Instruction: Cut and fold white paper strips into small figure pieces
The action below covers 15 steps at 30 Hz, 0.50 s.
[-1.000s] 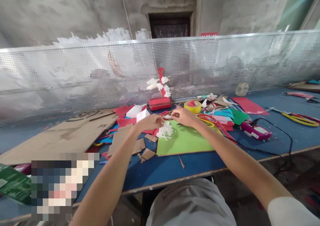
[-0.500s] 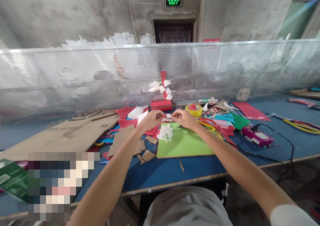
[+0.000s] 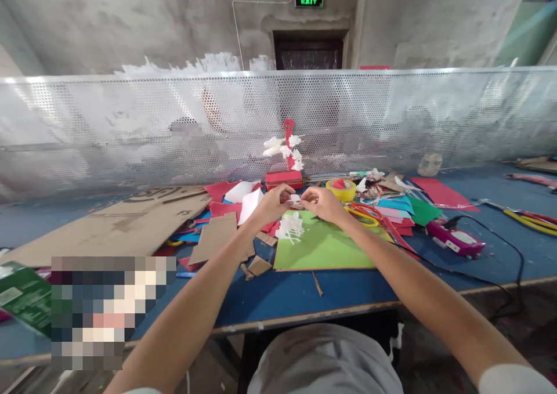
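Observation:
My left hand (image 3: 277, 199) and my right hand (image 3: 321, 202) meet above the far edge of a lime-green sheet (image 3: 333, 249). Between their pinched fingertips is a small white paper piece (image 3: 295, 199), held from both sides. Just below the hands, several white paper cut-outs with thin stems (image 3: 290, 227) lie bunched on the green sheet. Behind the hands stands a red hooked stand (image 3: 289, 150) on a red box base (image 3: 284, 179), with white paper flowers (image 3: 297, 156) on it.
Brown cardboard (image 3: 104, 223) and red paper scraps lie to the left. To the right are a yellow tape roll (image 3: 342, 192), orange-handled scissors (image 3: 365, 213), a purple device (image 3: 456, 240) with a black cord, and pliers (image 3: 522, 215). A perforated metal screen (image 3: 243, 127) borders the table's back.
My hands stay together with the white paper piece between them, its angle slightly different. The whole view has shifted a little; the things on the table stay in place.

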Each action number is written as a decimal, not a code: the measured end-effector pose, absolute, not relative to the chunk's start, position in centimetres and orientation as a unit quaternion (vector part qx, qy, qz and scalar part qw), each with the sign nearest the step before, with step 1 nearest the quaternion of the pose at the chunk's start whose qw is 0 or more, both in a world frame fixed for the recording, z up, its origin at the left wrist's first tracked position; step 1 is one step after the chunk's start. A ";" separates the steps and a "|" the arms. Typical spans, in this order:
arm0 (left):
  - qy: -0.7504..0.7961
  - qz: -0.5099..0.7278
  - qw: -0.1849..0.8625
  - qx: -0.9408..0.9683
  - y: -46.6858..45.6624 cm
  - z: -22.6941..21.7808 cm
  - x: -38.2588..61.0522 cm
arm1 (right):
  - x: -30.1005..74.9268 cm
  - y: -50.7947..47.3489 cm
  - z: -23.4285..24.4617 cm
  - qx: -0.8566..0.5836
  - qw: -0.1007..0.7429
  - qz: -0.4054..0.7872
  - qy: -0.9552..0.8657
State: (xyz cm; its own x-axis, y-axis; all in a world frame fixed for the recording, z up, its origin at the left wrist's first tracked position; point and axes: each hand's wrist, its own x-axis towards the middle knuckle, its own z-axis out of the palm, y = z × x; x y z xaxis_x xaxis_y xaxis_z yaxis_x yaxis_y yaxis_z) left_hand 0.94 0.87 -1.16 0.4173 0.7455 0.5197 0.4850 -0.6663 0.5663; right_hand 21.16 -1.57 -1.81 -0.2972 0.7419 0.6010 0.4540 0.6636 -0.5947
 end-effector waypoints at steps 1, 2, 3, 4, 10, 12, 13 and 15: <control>0.367 0.392 0.169 0.826 0.8 -1.1 1.0 | 21.1 -1.5 -1.9 -0.381 0.454 0.151 -0.791; 0.361 0.393 0.172 0.828 0.8 -1.2 1.0 | 21.1 -1.5 -2.0 -0.385 0.450 0.147 -0.792; 0.356 0.393 0.172 0.830 0.8 -1.2 1.0 | 21.1 -1.5 -2.0 -0.390 0.444 0.144 -0.793; 0.352 0.393 0.170 0.832 0.9 -1.2 1.1 | 21.1 -1.5 -2.0 -0.394 0.440 0.144 -0.794; 0.340 0.406 0.164 0.832 1.4 -1.7 1.2 | 21.2 -1.4 -1.9 -0.401 0.436 0.150 -0.792; 0.337 0.408 0.169 0.831 1.3 -1.7 1.3 | 21.1 -1.3 -2.0 -0.403 0.433 0.160 -0.790; 0.337 0.407 0.171 0.831 1.2 -1.7 1.3 | 21.1 -1.2 -2.0 -0.406 0.428 0.163 -0.791; 0.337 0.404 0.175 0.833 1.0 -1.5 1.3 | 21.2 -1.1 -2.1 -0.408 0.420 0.157 -0.795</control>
